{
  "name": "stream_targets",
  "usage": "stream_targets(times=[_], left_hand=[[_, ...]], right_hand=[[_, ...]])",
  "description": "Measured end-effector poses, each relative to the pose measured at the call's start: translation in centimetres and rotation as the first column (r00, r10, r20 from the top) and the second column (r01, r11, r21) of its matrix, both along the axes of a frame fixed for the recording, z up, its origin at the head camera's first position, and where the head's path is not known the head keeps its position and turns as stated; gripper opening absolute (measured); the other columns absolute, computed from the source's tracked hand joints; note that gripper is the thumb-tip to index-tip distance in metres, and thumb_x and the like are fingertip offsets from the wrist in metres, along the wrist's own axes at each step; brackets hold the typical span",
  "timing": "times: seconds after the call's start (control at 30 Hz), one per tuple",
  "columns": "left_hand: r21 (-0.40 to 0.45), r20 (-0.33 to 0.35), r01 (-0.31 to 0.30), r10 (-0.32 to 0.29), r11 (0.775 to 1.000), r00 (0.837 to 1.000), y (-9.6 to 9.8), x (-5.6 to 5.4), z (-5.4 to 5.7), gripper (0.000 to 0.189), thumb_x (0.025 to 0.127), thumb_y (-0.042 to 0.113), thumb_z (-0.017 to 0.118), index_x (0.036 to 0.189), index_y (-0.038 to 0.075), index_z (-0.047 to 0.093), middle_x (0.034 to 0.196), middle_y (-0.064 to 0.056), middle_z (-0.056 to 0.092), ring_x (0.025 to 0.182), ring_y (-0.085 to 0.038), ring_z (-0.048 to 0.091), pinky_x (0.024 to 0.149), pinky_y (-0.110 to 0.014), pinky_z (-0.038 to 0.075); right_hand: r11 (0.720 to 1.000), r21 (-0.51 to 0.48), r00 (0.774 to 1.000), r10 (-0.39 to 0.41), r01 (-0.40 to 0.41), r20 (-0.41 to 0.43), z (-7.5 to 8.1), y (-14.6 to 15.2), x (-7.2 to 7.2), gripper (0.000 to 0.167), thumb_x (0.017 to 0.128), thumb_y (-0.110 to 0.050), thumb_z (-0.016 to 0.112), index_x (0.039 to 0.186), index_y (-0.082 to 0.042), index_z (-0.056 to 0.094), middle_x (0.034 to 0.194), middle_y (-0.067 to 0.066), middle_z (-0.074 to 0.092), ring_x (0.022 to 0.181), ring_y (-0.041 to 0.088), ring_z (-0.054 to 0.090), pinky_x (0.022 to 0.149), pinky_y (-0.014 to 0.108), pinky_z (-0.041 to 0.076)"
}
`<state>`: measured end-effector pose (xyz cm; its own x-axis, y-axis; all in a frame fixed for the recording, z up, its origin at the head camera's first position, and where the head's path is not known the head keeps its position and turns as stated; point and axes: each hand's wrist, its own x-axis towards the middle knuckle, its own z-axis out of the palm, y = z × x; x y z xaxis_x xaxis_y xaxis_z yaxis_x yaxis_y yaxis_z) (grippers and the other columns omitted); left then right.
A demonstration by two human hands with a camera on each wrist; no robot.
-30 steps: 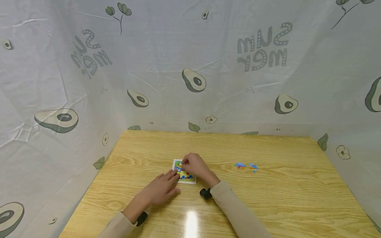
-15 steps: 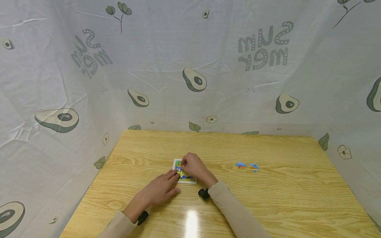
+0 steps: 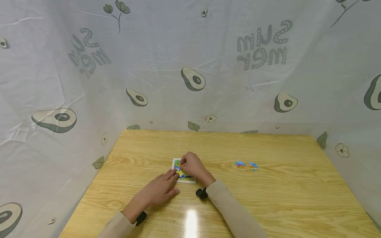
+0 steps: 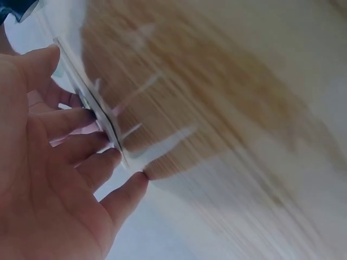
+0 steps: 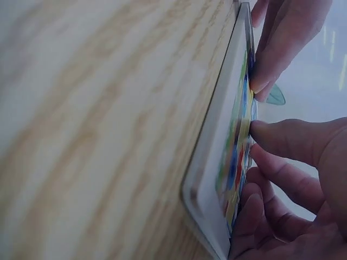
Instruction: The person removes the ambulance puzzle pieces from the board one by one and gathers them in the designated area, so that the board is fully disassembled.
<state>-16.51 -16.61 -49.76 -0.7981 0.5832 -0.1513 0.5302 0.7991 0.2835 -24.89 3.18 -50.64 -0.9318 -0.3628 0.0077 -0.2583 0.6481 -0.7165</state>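
Upon the table (image 3: 282,188), the left hand (image 3: 159,188), fingers extended, and the right hand (image 3: 194,166), fingers curled narrow (whether they pinch anything cannot be made out), meet the puzzle board (image 5: 214,157) at eight and two o'clock, where uneven pressure could skew it, two loose pieces (image 3: 253,166) lying toward three.

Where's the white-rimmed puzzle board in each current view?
Head: puzzle board below centre, partly covered.
Left wrist: puzzle board at upper left, nearly edge-on, by the fingertips.
Right wrist: puzzle board right of centre, steeply slanted, nearly edge-on.
Shared landmark: the left hand, fingers at the board in all three.
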Motion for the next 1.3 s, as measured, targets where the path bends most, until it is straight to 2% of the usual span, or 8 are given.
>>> stream_targets(times=[0.13, 0.3, 0.47, 0.57, 0.77, 0.9, 1.07, 1.3], left_hand=[[-0.021, -0.03, 0.021, -0.021, 1.0, 0.999, -0.16, 0.04, -0.32, 0.068, 0.111, 0.046, 0.047, 0.164, 0.004, 0.035, 0.174, -0.017, 0.028, 0.162, -0.035, 0.029, 0.126, -0.057, 0.038], [-0.073, -0.08, 0.055, -0.061, 0.996, 0.995, -0.38, 0.27, -0.56, 0.069, 0.112, 0.049, 0.043, 0.165, 0.005, 0.033, 0.174, -0.014, 0.028, 0.162, -0.032, 0.028, 0.126, -0.056, 0.038], [-0.122, -0.14, 0.109, -0.126, 0.987, 0.982, -0.47, 0.09, -0.84, 0.064, 0.114, 0.044, 0.038, 0.164, 0.004, 0.033, 0.174, -0.013, 0.03, 0.162, -0.03, 0.03, 0.128, -0.051, 0.037], [-0.127, -0.151, 0.133, -0.152, 0.983, 0.977, -0.51, 0.01, -0.76, 0.061, 0.115, 0.04, 0.038, 0.163, 0.002, 0.036, 0.172, -0.015, 0.033, 0.16, -0.032, 0.034, 0.127, -0.05, 0.039], [-0.108, -0.126, 0.138, -0.152, 0.984, 0.98, -0.6, -0.08, -0.5, 0.062, 0.114, 0.04, 0.041, 0.162, 0.001, 0.037, 0.172, -0.017, 0.033, 0.16, -0.033, 0.035, 0.127, -0.049, 0.039], [-0.116, -0.15, 0.155, -0.172, 0.981, 0.974, -0.59, -0.14, -0.61, 0.058, 0.115, 0.036, 0.041, 0.161, 0.0, 0.04, 0.17, -0.018, 0.037, 0.157, -0.033, 0.039, 0.125, -0.048, 0.042], [-0.114, -0.154, 0.146, -0.163, 0.983, 0.975, -0.45, -0.04, -0.56, 0.057, 0.113, 0.035, 0.045, 0.158, -0.001, 0.044, 0.167, -0.019, 0.042, 0.155, -0.033, 0.044, 0.121, -0.048, 0.046], [-0.124, -0.2, 0.147, -0.17, 0.981, 0.965, -0.04, -0.17, -0.16, 0.059, 0.112, 0.036, 0.049, 0.155, -0.003, 0.047, 0.164, -0.021, 0.046, 0.152, -0.034, 0.048, 0.119, -0.046, 0.049]], right_hand=[[1.0, 0.015, 1.0, -0.021, 0.021, 0.02, -0.16, -0.17, -0.35, 0.006, 0.091, -0.009, 0.08, 0.086, -0.006, 0.078, 0.091, 0.005, 0.07, 0.076, 0.012, 0.056, 0.068, 0.024, 0.049], [0.999, 0.022, 0.999, -0.024, 0.023, 0.028, -0.04, -0.13, -0.42, 0.007, 0.09, -0.011, 0.081, 0.085, -0.007, 0.077, 0.091, 0.004, 0.07, 0.077, 0.012, 0.055, 0.069, 0.024, 0.048], [1.0, -0.002, 1.0, -0.017, 0.017, 0.015, 0.11, -0.04, -0.45, 0.009, 0.092, -0.007, 0.076, 0.083, -0.006, 0.077, 0.081, 0.003, 0.071, 0.067, 0.011, 0.053, 0.06, 0.021, 0.044], [1.0, -0.009, 1.0, -0.01, 0.01, 0.018, -0.05, -0.05, -0.47, 0.012, 0.093, -0.006, 0.074, 0.081, -0.007, 0.076, 0.079, 0.002, 0.07, 0.065, 0.011, 0.051, 0.059, 0.021, 0.042], [1.0, -0.026, 0.999, -0.005, 0.006, 0.038, -0.42, -0.09, -0.56, 0.011, 0.093, -0.01, 0.079, 0.082, -0.007, 0.076, 0.077, 0.001, 0.068, 0.063, 0.009, 0.052, 0.058, 0.02, 0.043], [0.997, -0.068, 0.996, -0.021, 0.027, 0.089, -0.67, -0.09, -0.43, 0.01, 0.092, -0.008, 0.079, 0.083, -0.005, 0.075, 0.072, 0.001, 0.065, 0.054, 0.007, 0.051, 0.052, 0.019, 0.043], [0.99, -0.132, 0.989, -0.027, 0.046, 0.145, -0.75, -0.17, -0.22, 0.01, 0.092, -0.004, 0.077, 0.083, -0.003, 0.073, 0.067, -0.002, 0.06, 0.048, 0.005, 0.049, 0.047, 0.016, 0.042], [0.977, -0.188, 0.987, -0.077, 0.103, 0.142, -0.69, -0.03, -0.18, 0.009, 0.09, -0.003, 0.079, 0.083, -0.003, 0.074, 0.067, -0.002, 0.061, 0.049, 0.006, 0.05, 0.046, 0.016, 0.043]])
